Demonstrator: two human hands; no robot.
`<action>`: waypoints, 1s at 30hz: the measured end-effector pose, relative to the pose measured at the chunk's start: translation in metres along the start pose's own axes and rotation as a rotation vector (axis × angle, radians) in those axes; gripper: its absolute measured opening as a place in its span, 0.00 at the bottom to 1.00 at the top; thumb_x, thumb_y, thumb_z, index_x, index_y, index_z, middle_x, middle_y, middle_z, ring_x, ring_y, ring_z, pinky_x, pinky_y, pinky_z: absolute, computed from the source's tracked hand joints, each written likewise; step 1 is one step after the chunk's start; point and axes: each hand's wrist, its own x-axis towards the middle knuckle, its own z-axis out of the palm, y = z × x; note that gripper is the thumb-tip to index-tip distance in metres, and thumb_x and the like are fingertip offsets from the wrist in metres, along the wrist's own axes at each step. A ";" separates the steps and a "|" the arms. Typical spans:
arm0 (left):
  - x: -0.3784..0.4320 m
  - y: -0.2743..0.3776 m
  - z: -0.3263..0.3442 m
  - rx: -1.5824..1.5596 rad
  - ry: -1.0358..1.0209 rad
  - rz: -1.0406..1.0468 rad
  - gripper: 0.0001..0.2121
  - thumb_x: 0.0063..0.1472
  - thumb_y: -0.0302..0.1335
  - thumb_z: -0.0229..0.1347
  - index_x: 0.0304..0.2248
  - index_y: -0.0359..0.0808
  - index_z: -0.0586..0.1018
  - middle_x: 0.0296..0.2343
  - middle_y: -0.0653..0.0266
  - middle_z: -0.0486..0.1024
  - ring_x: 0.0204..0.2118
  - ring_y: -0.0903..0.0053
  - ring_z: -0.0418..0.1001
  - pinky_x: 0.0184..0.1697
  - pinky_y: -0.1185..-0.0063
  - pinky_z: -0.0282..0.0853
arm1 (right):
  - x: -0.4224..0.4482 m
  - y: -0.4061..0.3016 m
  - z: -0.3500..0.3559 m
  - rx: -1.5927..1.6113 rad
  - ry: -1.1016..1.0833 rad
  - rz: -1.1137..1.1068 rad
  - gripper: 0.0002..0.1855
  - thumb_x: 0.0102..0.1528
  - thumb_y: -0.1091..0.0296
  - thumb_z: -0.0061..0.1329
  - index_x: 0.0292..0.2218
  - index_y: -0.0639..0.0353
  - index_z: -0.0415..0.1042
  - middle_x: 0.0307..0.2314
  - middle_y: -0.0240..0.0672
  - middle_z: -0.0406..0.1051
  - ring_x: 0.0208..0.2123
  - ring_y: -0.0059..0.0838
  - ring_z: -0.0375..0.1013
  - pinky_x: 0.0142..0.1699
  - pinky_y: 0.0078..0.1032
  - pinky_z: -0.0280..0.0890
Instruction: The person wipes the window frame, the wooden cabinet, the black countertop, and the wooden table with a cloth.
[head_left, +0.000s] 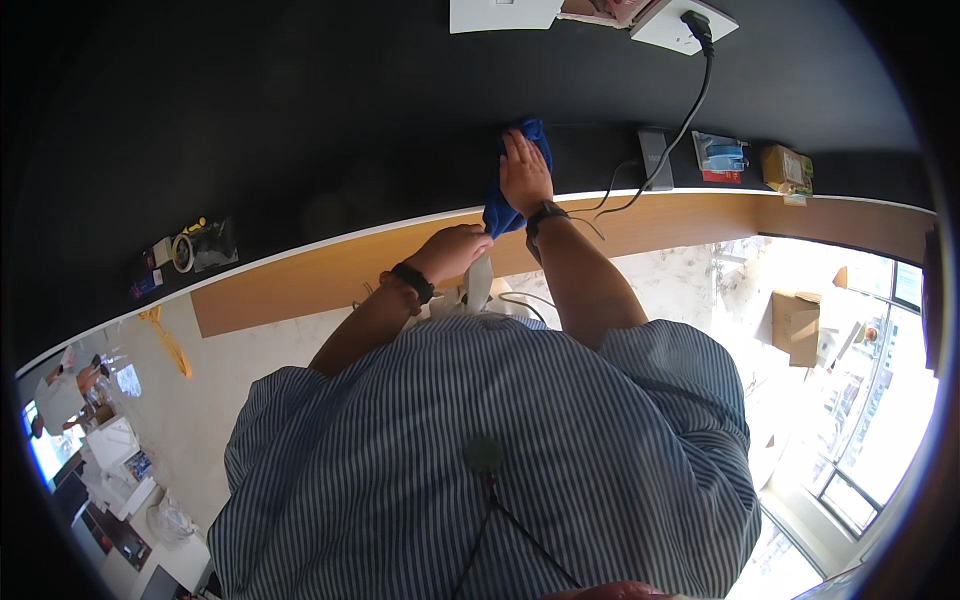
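Note:
A crumpled blue cloth (504, 210) lies over the black shelf (360, 191) and hangs past its white front edge. My right hand (525, 172) holds the upper part of the cloth down against the shelf, its fingers stretched out over the fabric. At the near end, just in front of the white edge, my left hand (461, 247) pinches the cloth's lower corner between thumb and fingers. Both wrists wear dark bands. What lies under the cloth and my right palm is hidden.
Right of the cloth lie a grey power bank (655, 160), a blue packet (720, 154) and a yellow box (786, 169). A black cable (697, 101) drops from a wall socket (679, 30) across the shelf. Leftward sits a tape roll (182, 253). Another person (64, 394) is far left.

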 end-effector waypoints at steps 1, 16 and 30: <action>-0.002 0.002 0.000 0.002 0.000 -0.010 0.07 0.59 0.24 0.49 0.37 0.35 0.75 0.31 0.60 0.75 0.36 0.67 0.74 0.39 0.73 0.69 | -0.001 0.005 0.001 0.009 -0.003 -0.003 0.23 0.57 0.65 0.37 0.53 0.61 0.59 0.54 0.42 0.58 0.55 0.39 0.59 0.61 0.32 0.50; -0.065 0.005 -0.005 -0.238 0.086 -0.178 0.11 0.61 0.24 0.48 0.43 0.34 0.73 0.38 0.57 0.75 0.37 0.68 0.74 0.42 0.76 0.70 | -0.061 0.022 0.000 -0.180 0.265 0.382 0.22 0.56 0.70 0.37 0.52 0.66 0.58 0.53 0.47 0.57 0.54 0.47 0.57 0.58 0.38 0.52; -0.168 -0.037 -0.106 0.135 0.634 0.012 0.19 0.59 0.22 0.49 0.51 0.37 0.67 0.45 0.57 0.66 0.36 0.69 0.73 0.39 0.79 0.71 | 0.119 -0.210 -0.088 0.121 0.990 -0.348 0.33 0.59 0.65 0.40 0.58 0.70 0.41 0.58 0.65 0.35 0.60 0.62 0.40 0.61 0.47 0.43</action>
